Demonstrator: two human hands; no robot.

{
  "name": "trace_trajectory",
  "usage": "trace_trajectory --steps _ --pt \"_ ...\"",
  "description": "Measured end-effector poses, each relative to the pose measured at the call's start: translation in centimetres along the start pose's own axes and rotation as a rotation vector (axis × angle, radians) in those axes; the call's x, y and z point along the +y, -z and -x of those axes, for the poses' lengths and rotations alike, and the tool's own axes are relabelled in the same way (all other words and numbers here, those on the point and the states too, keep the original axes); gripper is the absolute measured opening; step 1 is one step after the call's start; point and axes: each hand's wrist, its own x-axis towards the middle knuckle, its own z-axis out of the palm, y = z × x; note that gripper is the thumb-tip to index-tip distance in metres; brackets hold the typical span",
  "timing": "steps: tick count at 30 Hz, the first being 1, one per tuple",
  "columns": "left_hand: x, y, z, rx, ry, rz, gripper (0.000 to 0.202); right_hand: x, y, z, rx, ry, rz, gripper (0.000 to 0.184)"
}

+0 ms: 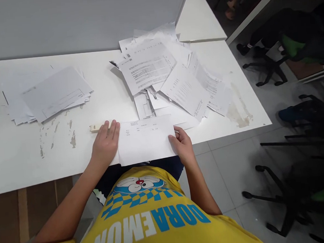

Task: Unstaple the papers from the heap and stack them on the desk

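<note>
In front of me a white printed sheet of paper [147,143] lies at the table's near edge, a few lines of print along its top. My right hand [182,143] pinches the sheet's right edge between thumb and fingers. At the opposite edge, my left hand [106,142] lies palm down with its fingers stretched out. A small cream-coloured oblong block [95,128] with dark marks sticks out to the left from beneath those fingers; its other end is hidden, and whether the hand grips it cannot be seen.
A loose heap of printed papers [149,68] covers the table behind the sheet. Another stack of papers [56,93] lies at the left. A grey partition [74,24] bounds the white table [100,107] at the back. Office chairs [284,198] stand on the tiled floor at right.
</note>
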Motion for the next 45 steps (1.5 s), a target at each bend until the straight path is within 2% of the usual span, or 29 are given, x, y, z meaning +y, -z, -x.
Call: trace_trajectory --steps 8,13,15,16,18,21,23,25,27,29,31,33,38,41,45 --pt "0.3 0.2 0.4 0.189 -0.172 -0.21 0.067 0.0 0.1 0.1 -0.029 0.071 0.067 0.038" --pt "0.0 0.9 0.9 0.336 -0.272 -0.127 0.068 -0.9 0.9 0.8 -0.01 0.124 -0.062 0.039" --pt "0.6 1.1 1.1 0.4 -0.289 -0.057 0.063 -1.5 1.4 1.1 0.018 0.13 -0.118 0.039" --pt "1.1 1.1 1.2 0.428 -0.255 -0.007 0.06 -1.8 1.7 1.3 0.036 0.128 -0.145 0.039" --pt "2.7 0.9 1.5 0.422 -0.095 0.156 0.052 -2.4 2.2 1.5 0.068 0.115 -0.19 0.04" --pt "5.6 0.4 1.8 0.251 0.235 0.623 0.053 -3.0 2.8 1.8 0.074 0.104 -0.237 0.042" --pt "7.1 0.1 1.9 0.158 0.391 0.98 0.061 -3.2 3.0 1.9 0.063 0.119 -0.251 0.04" --pt "7.8 0.1 1.9 0.133 0.483 1.23 0.069 -3.4 3.1 2.0 0.061 0.134 -0.253 0.039" --pt "7.8 0.5 1.8 0.095 0.51 1.312 0.073 -3.5 3.0 2.0 0.067 0.138 -0.247 0.039" --pt "7.4 1.2 1.6 0.022 0.493 1.258 0.072 -3.7 2.7 1.9 0.064 0.141 -0.241 0.039" --pt "6.7 1.8 1.3 -0.004 0.467 1.16 0.071 -4.0 2.1 1.6 0.041 0.154 -0.235 0.039" --pt "5.9 2.3 0.8 0.051 0.464 1.084 0.069 -4.4 1.3 1.3 0.004 0.173 -0.229 0.039" --pt "3.2 3.7 -0.2 0.287 0.506 0.93 0.062 -5.2 -0.5 0.7 -0.109 0.269 -0.21 0.038" --pt "-0.3 5.3 -1.1 0.373 0.502 0.809 0.059 -5.0 -0.6 0.4 -0.108 0.323 -0.184 0.037" --pt "-7.5 8.1 -3.1 0.502 0.497 0.62 0.058 -4.0 0.4 -1.4 0.035 0.407 0.031 0.037"
